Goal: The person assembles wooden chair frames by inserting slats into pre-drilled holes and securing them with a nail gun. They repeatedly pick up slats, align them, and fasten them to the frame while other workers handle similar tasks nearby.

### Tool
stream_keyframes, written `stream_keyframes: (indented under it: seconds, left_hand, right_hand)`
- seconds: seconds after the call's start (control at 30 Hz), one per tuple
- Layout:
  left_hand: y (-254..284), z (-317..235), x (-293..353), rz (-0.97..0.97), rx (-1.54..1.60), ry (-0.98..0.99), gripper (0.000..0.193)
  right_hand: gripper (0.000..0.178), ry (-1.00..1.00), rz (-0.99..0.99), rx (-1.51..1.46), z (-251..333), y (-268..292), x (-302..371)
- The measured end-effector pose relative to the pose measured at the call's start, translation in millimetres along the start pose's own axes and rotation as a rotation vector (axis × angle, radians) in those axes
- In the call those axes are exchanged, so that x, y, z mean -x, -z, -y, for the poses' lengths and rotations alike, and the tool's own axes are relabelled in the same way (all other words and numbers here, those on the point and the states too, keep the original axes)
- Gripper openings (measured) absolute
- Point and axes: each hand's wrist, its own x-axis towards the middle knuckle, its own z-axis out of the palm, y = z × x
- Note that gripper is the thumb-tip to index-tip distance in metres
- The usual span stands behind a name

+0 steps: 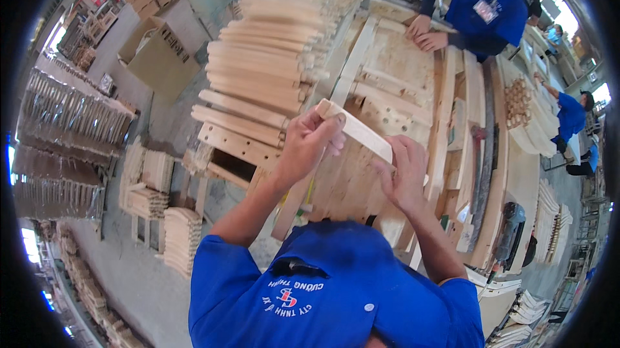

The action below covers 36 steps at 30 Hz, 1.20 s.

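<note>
A short, pale, flat wooden piece (363,133) is held up slantwise between both my hands above the workbench. My left hand (314,136) pinches its upper left end, thumb on the face. At its lower right end, my right hand (403,170) has its fingers curled round the tip. Beneath them lies the wooden bench top (342,186), and just behind is a board with several round holes (394,115). Left of my left hand, long wooden slats (255,80) are stacked in rows, their ends pointing toward the bench.
Across the bench, a co-worker in blue (481,5) rests both hands on the wood. A hammer (476,138) lies among long rails at right, near a black-handled tool (510,225). A cardboard box (158,57) and stacked wooden parts (181,238) stand on the floor at left.
</note>
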Motion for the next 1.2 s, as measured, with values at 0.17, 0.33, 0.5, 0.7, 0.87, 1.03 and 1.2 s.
stream_keyframes:
  seconds: [0.17,0.33,0.5,0.7,0.87,1.03,1.2]
  left_hand:
    - [53,13,26,0.052,-0.163,0.179,0.035]
    - [101,20,82,0.175,-0.887,0.446,0.051]
    - [97,54,95,0.230,-0.659,0.676,0.053]
    - [99,75,90,0.254,-0.450,0.769,0.051]
    - [102,73,83,0.299,-0.452,0.770,0.049]
    - [107,80,81,0.350,-0.419,0.777,0.049]
    - [109,81,78,0.375,-0.340,0.775,0.049]
  right_hand:
    - [0.041,-0.112,0.457,-0.169,-8,10,11]
    - [0.035,-0.176,0.744,-0.057,-20,18,44]
    - [0.033,-0.167,0.760,-0.089,-26,11,53]
    - [0.036,-0.159,0.730,-0.124,-31,4,67]
    - [0.039,-0.145,0.779,-0.084,-30,4,62]
    - [0.038,-0.146,0.768,-0.116,-35,-2,62]
    - [0.040,-0.153,0.768,-0.087,-29,-2,62]
